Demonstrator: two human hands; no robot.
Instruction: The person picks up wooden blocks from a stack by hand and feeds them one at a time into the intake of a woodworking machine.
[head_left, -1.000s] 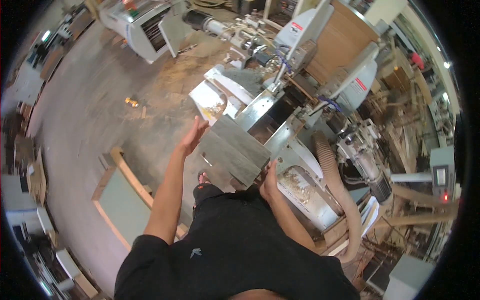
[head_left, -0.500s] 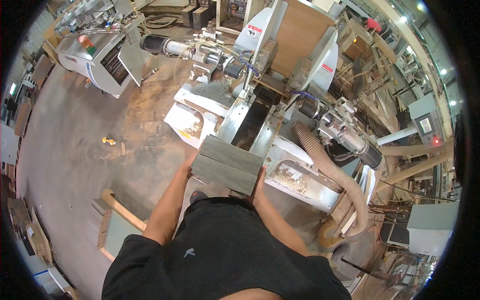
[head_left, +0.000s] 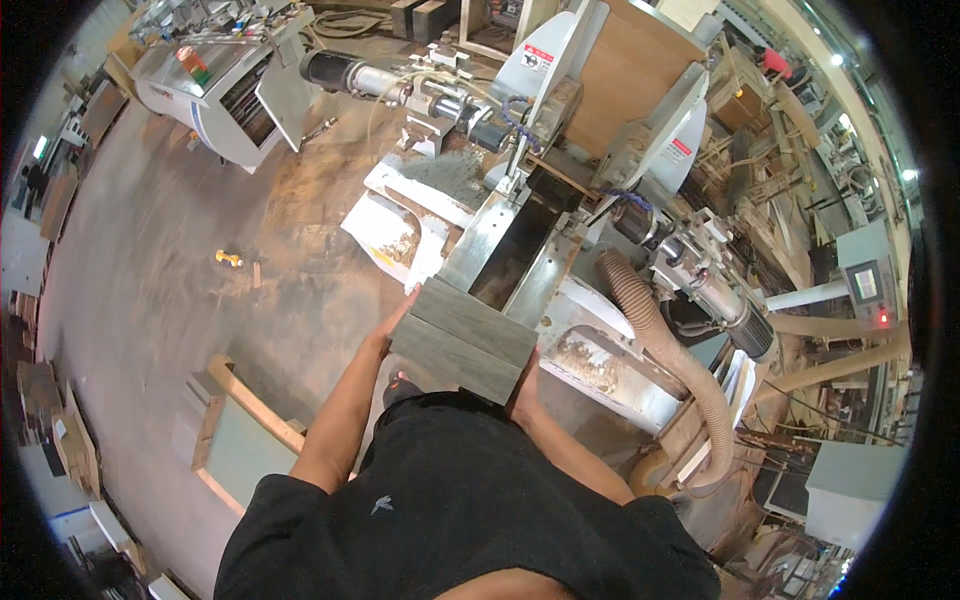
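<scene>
A grey block of wooden boards (head_left: 465,338), with a seam along its top, is held level in front of my waist. My left hand (head_left: 398,318) grips its left end, the fingers partly hidden by the wood. At the opposite end my right hand (head_left: 526,388) is closed on the block, its fingertips out of sight underneath. Just beyond the boards are the metal rails (head_left: 482,240) of a white machine (head_left: 395,238), with a dark gap between them. I cannot tell whether the boards touch the rail ends.
Motor units flank the rails, one at left (head_left: 350,78) and one at right (head_left: 720,300). A ribbed hose (head_left: 665,345) curves down at right, below a control panel (head_left: 868,285). On the floor lie a yellow tool (head_left: 229,259) and, nearer, a wood-edged panel (head_left: 250,455).
The boards have come slightly back toward my body, away from the rails, with both hands still on them. My view has shifted a little, moving the machine up and right in the picture.
</scene>
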